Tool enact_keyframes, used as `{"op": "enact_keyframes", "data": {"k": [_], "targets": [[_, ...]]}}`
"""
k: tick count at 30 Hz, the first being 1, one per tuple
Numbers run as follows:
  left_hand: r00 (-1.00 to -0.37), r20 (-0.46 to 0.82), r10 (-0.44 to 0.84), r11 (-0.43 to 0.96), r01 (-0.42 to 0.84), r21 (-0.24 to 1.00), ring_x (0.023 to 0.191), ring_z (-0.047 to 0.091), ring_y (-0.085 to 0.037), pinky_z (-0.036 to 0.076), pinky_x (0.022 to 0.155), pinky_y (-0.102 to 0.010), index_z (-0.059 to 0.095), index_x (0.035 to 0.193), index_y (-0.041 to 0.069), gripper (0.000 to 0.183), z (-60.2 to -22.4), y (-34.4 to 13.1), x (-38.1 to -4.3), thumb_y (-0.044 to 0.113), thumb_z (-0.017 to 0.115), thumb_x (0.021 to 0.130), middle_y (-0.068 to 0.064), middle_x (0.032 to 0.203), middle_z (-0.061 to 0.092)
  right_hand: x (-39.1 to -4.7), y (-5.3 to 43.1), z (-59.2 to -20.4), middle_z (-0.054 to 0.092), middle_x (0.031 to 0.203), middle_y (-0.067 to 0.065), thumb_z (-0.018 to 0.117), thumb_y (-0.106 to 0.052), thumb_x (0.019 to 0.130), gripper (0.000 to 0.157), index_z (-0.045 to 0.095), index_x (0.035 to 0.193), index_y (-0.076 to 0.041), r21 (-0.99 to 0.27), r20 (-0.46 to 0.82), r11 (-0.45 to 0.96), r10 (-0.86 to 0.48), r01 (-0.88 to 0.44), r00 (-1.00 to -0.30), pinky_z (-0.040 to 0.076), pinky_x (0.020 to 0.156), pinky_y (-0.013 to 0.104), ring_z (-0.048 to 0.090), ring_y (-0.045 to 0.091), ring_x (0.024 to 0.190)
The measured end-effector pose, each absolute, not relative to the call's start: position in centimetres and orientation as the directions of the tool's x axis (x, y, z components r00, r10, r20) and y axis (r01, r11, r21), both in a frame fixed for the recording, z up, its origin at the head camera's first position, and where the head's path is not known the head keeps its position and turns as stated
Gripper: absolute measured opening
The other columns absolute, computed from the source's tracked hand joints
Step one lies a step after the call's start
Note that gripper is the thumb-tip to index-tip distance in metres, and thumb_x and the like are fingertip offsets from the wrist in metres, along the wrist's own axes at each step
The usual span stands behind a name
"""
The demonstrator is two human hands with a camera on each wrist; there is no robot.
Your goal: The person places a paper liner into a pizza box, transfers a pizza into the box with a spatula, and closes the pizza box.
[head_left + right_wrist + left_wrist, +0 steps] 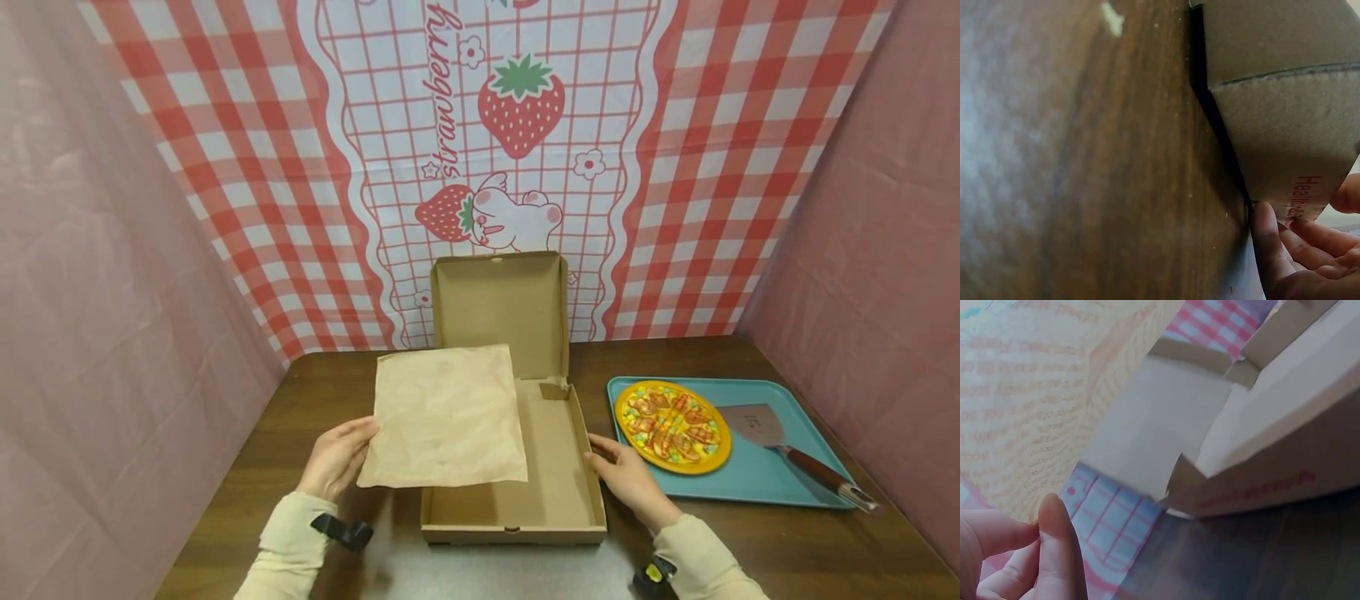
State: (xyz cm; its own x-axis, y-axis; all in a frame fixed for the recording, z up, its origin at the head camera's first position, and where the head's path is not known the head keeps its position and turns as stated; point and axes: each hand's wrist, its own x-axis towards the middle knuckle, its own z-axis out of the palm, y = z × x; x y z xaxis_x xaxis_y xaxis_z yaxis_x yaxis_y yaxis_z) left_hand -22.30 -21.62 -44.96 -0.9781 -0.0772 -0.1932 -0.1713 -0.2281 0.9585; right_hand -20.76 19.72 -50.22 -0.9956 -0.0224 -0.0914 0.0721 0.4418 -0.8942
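In left fingers (pixel 1057 550), tan paper (pixel 446 417), wrinkled

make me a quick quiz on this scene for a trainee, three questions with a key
1. Which hand pinches the thin brown paper sheet, and which touches the open brown cardboard box?
2. What shares the rectangular blue-green tray with the round orange-rimmed pizza? A: a metal spatula with a brown handle. B: a white mug. C: a glass bottle.
3. True or false: the sheet lies flat on the box's floor.

Key:
1. The left hand pinches the sheet; the right hand touches the box.
2. A.
3. False; it is held up.
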Motion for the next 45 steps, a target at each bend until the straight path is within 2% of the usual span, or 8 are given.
{"op": "enact_keyframes", "data": {"k": [9, 21, 36, 45], "targets": [[-0.98, -0.179, -0.089, -0.172, -0.162, 0.972, 0.08, 0.065, -0.003, 0.056, 0.073, -0.016, 0.062, 0.116, -0.011, 0.026, -45.5, -18.5, -22.9, 0.0, 0.062, 0.092, 0.005, 0.086, 0.068, -20.8, 19.8, -50.3, 0.055, 0.134, 0.031, 0.054, -0.012, 0.099, 0.047, 0.045, 0.141, 0.009, -0.896, -0.085, 0.439, -0.022, 0.066, -0.996, 0.056, 0.09, 0.041, 0.061, 0.034, 0.116], [-0.984, -0.147, -0.101, -0.125, -0.134, 0.983, 0.079, 0.065, -0.007, 0.056, 0.071, -0.019, 0.061, 0.113, -0.019, 0.027, -46.8, -15.6, -23.0, -0.005, 0.063, 0.09, -0.003, 0.087, 0.069, -20.8, 19.8, -50.4, 0.055, 0.135, 0.03, 0.055, -0.012, 0.099, 0.047, 0.046, 0.141, 0.007, -0.9, -0.082, 0.432, -0.023, 0.064, -0.996, 0.057, 0.086, 0.038, 0.062, 0.035, 0.115], [-0.99, -0.099, -0.103, -0.017, -0.098, 0.995, 0.076, 0.065, -0.006, 0.056, 0.067, -0.018, 0.064, 0.108, -0.02, 0.026, -47.0, -14.0, -22.8, -0.004, 0.066, 0.087, -0.005, 0.086, 0.07, -20.8, 19.9, -50.4, 0.056, 0.135, 0.029, 0.055, -0.015, 0.099, 0.049, 0.045, 0.142, 0.006, -0.896, -0.08, 0.44, -0.035, 0.057, -0.996, 0.057, 0.089, 0.04, 0.061, 0.035, 0.117], [-0.992, -0.069, -0.104, 0.121, -0.081, 0.989, 0.072, 0.062, -0.005, 0.054, 0.065, -0.018, 0.067, 0.106, -0.015, 0.023, -47.0, -13.4, -22.8, -0.001, 0.067, 0.087, -0.006, 0.083, 0.071, -20.9, 19.9, -50.4, 0.055, 0.137, 0.027, 0.055, -0.016, 0.099, 0.049, 0.046, 0.143, 0.003, -0.879, -0.092, 0.47, -0.015, 0.074, -0.996, 0.054, 0.093, 0.043, 0.058, 0.037, 0.121]]}}
